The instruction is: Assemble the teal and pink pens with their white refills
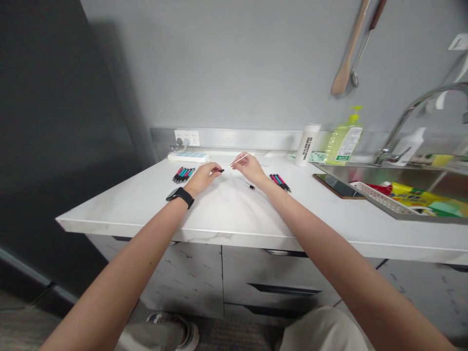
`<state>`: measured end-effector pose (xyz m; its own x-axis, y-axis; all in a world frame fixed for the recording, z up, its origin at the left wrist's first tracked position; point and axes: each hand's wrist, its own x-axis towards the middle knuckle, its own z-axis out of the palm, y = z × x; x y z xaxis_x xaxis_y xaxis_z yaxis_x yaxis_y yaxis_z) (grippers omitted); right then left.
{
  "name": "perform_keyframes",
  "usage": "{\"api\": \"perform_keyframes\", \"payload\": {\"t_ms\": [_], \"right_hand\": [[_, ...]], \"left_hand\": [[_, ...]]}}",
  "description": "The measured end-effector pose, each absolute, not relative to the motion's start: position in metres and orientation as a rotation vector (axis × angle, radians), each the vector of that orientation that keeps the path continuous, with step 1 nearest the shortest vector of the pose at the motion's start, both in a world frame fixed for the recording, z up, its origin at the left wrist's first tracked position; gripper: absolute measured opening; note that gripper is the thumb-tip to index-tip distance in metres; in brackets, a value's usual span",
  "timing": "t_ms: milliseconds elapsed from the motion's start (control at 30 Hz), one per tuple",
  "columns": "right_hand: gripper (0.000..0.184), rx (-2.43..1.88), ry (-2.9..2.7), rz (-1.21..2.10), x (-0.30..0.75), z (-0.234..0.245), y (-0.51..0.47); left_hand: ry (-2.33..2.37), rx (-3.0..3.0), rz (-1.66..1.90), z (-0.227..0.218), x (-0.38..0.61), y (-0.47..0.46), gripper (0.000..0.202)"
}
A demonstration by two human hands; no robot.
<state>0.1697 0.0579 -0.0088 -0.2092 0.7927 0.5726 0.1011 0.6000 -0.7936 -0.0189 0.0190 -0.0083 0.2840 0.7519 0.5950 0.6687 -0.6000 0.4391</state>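
My left hand (204, 176), with a black watch on its wrist, pinches a small black pen part (222, 170) over the counter. Between the fingertips of my right hand (249, 168) is a thin white pen refill (241, 158), slanting down toward the left hand. Its lower end comes close to the black part; I cannot tell whether they touch. Below my right hand lies a loose black-ended pen piece (252, 186). A group of red, teal and black pens (183, 175) rests left of my left hand. More such pens (280, 182) lie beside my right forearm.
A power strip (188, 157) sits at the back left of the white counter (226, 214). Toward the right stand a white canister (307, 145) and a yellow-green soap bottle (343, 141). A phone (338, 185) lies by the sink (387, 170) and its white rack (380, 196).
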Motion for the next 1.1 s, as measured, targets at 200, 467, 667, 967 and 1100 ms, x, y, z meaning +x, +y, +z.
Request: {"api": "perform_keyframes", "payload": {"t_ms": [200,467,667,967,1100], "right_hand": [[0.013,-0.781,-1.749,0.752,0.172,-0.010,0.055],[0.026,-0.906,-1.751,0.788,0.176,-0.012,0.052],[0.014,-0.893,-1.738,0.848,0.179,-0.007,0.050],[0.021,-0.876,-1.832,0.883,0.177,-0.009,0.045],[0.042,-1.121,-1.870,0.587,0.185,-0.009,0.050]], "left_hand": [[1.325,2.474,1.174,-0.007,-0.018,0.019,0.012],[1.314,2.499,1.128,-0.008,-0.017,0.019,0.014],[1.323,2.482,1.129,-0.010,-0.016,0.022,0.015],[1.304,2.512,1.105,-0.008,-0.011,0.020,0.017],[1.347,2.426,1.139,-0.011,-0.011,0.024,0.021]]}}
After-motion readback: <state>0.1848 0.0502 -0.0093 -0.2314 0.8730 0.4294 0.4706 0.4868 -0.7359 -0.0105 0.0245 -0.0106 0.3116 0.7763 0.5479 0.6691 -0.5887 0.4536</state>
